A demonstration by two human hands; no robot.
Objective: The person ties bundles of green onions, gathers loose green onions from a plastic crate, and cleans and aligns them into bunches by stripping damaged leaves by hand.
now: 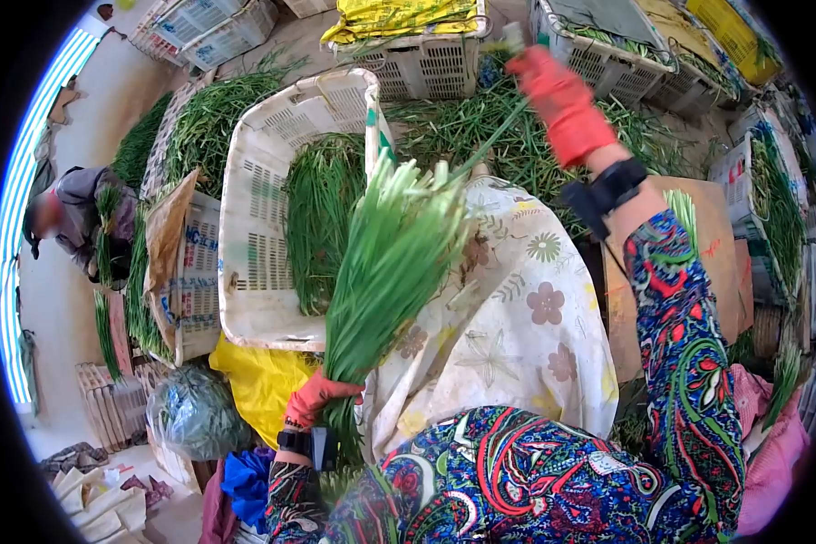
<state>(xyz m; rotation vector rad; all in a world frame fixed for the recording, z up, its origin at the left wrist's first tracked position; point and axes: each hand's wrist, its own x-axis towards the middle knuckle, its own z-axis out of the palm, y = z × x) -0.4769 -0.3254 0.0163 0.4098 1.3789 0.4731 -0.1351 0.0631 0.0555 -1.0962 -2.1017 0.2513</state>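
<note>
My left hand (322, 397), in a red glove, is wrapped round the leafy end of a large bunch of green stalks (381, 263). The pale cut ends point up and away from me. My right hand (558, 100), also red-gloved, is raised at the upper right, blurred by motion, and what its fingers do is unclear. A thin green strand (497, 136) runs between the bunch's pale ends and the right hand. Beside the bunch stands a white plastic crate (245, 208) with more green stalks (317, 213) in it. A flowered cloth (517, 317) covers my lap.
Loose stalks (517, 127) litter the floor ahead. Crates (426, 68) line the back and the right side. A cardboard sheet (698, 263) lies right of my lap. A co-worker (91, 222) holding stalks is at the far left. A yellow bag (263, 376) lies near my left hand.
</note>
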